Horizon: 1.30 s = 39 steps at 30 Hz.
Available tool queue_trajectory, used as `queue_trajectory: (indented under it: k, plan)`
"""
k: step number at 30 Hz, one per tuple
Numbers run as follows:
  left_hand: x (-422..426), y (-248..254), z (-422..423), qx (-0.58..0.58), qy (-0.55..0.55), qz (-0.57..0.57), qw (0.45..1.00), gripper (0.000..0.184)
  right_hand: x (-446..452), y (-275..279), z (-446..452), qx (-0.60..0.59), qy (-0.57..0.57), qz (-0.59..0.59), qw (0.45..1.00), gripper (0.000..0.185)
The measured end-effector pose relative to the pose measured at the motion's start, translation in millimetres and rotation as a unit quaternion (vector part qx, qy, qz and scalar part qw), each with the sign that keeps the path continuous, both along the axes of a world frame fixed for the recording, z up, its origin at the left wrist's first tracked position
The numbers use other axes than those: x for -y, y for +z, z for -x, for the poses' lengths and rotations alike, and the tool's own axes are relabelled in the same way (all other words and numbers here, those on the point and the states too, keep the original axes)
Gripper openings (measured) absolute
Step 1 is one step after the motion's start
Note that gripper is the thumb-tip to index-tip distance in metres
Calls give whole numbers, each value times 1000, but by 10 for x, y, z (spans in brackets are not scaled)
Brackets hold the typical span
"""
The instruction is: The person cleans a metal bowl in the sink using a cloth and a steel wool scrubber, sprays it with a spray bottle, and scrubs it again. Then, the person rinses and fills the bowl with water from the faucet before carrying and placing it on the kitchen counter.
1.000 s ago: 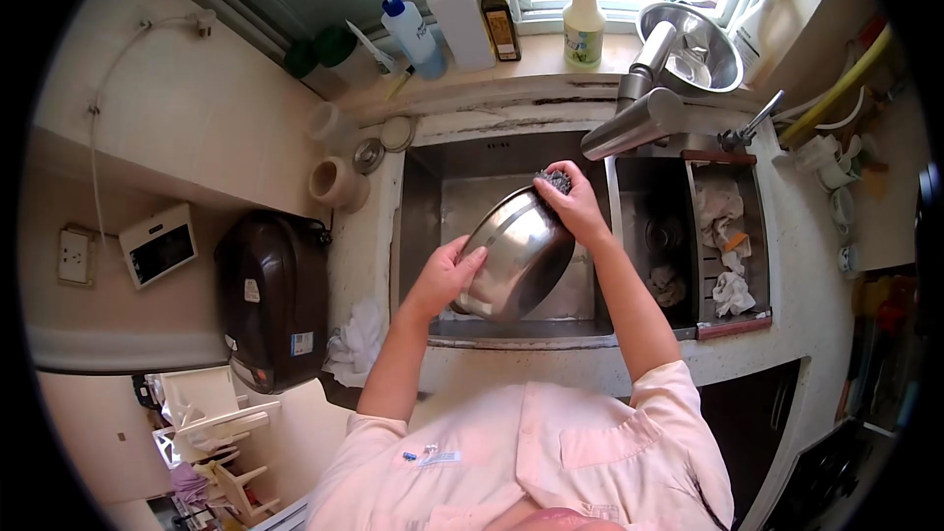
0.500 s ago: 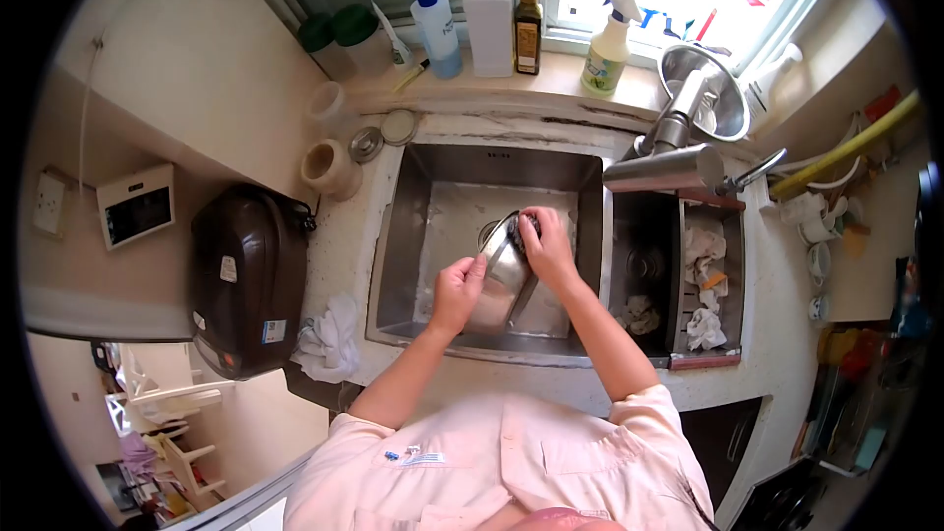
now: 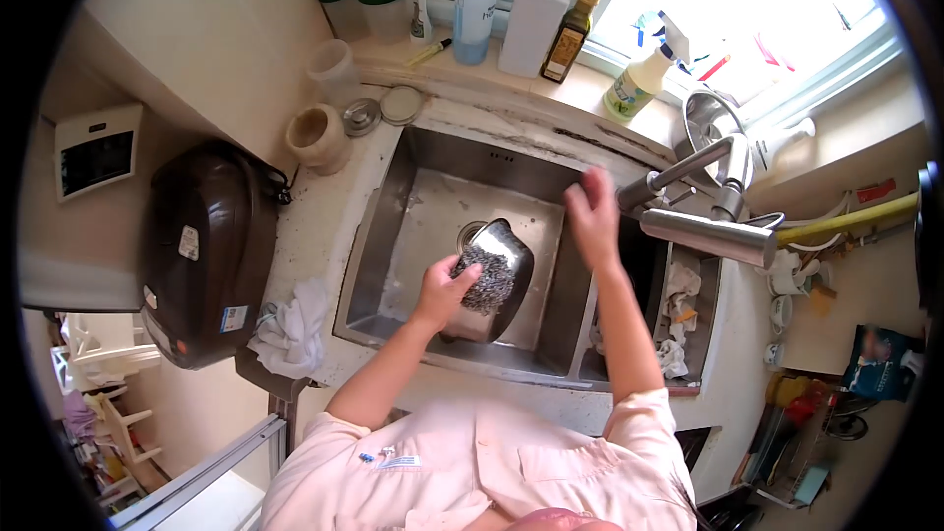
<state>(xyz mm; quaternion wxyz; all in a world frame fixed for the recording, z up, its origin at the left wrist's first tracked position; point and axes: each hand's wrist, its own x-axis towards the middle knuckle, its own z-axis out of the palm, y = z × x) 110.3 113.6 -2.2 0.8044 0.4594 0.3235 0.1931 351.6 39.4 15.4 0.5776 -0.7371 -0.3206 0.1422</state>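
Note:
In the sink (image 3: 395, 226), a shiny metal bowl (image 3: 516, 246) is tilted, with a dark inner side facing up. My left hand (image 3: 444, 293) is closed at the bowl's left side, its thumb over a grey steel wool scrubber (image 3: 484, 283) that lies against the bowl. The fingers under the bowl are hidden. My right hand (image 3: 593, 219) is empty and smeared by motion, fingers stretched and apart, over the sink's right rim. Close by its fingertips stands the metal faucet (image 3: 644, 194), whose wide spout points right.
A dark rice cooker (image 3: 208, 256) and a crumpled white cloth (image 3: 293, 329) are on the left counter. Bottles, including a spray bottle (image 3: 637, 87), line the windowsill. A steel basin (image 3: 710, 123) sits behind the faucet. The narrow right compartment holds crumpled whitish scraps (image 3: 678, 300).
My right hand has left the scrubber and moved up and right towards the faucet. The scrubber is now under my left thumb. The bowl has turned, and the whole view has shifted and tilted.

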Motion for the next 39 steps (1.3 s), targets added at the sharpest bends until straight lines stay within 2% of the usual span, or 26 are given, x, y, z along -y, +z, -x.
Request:
queue_trajectory:
  k: [1,2,3,4,5,8,10,12,14,16,19,20,22,26,27,28,30,32,34,38,39]
  plan:
    - [-37,12,39,-2,9,16,1000,22,-71,-25,-379,145,-84,10,986,56]
    - [-80,-1,79,-4,18,30,999,21,-156,2,-731,202,-145,-8,969,62]
    - [-122,-67,135,-17,19,22,999,23,-257,100,-999,184,-202,7,962,69]
    - [-152,-89,190,-21,26,28,999,23,-381,123,-1301,231,-225,-61,945,78]
    - [-177,-90,237,-25,34,33,999,24,-481,268,-1473,225,-256,-52,939,85]
    - [-241,-32,359,-47,47,26,997,25,-786,601,-1793,159,-263,-144,941,99]
    - [-274,-32,459,-60,52,15,997,25,-954,783,-1826,102,-235,-235,938,99]
    - [-292,-61,551,-78,62,5,995,26,-1023,910,-1843,-14,-180,-293,939,99]
    - [-313,-44,615,-84,74,-2,994,26,-1020,838,-2100,-31,-124,-176,976,96]
    - [-340,-18,636,-68,97,-10,993,25,-1035,862,-2054,19,-115,-147,982,84]
    - [-400,14,658,-41,116,2,992,25,-973,1021,-1851,109,-76,-36,990,62]
    - [-412,26,646,-37,117,1,992,25,-932,1028,-1785,80,-65,-21,994,40]
    - [-455,50,629,-34,125,-3,992,25,-885,1111,-1511,109,-20,-72,991,33]
    - [-509,75,638,-34,141,-33,989,23,-548,1130,-605,97,109,-28,989,31]
    - [-538,77,646,-22,129,-47,990,23,-414,1045,-321,51,119,16,991,21]
    - [-558,86,643,-13,116,-49,992,22,-292,952,-98,62,190,-25,979,24]
    - [-545,107,629,12,84,-53,995,21,48,778,272,-52,264,83,959,28]
    - [-566,24,641,28,33,-91,995,22,326,789,648,-197,279,70,937,32]
    - [-538,48,622,36,-7,-122,992,23,587,766,917,-263,259,72,927,33]
    - [-365,85,444,12,-51,-212,976,23,979,696,1169,-241,208,129,939,31]
    - [-306,69,401,-1,-61,-244,968,23,1042,723,1223,-213,193,140,948,24]
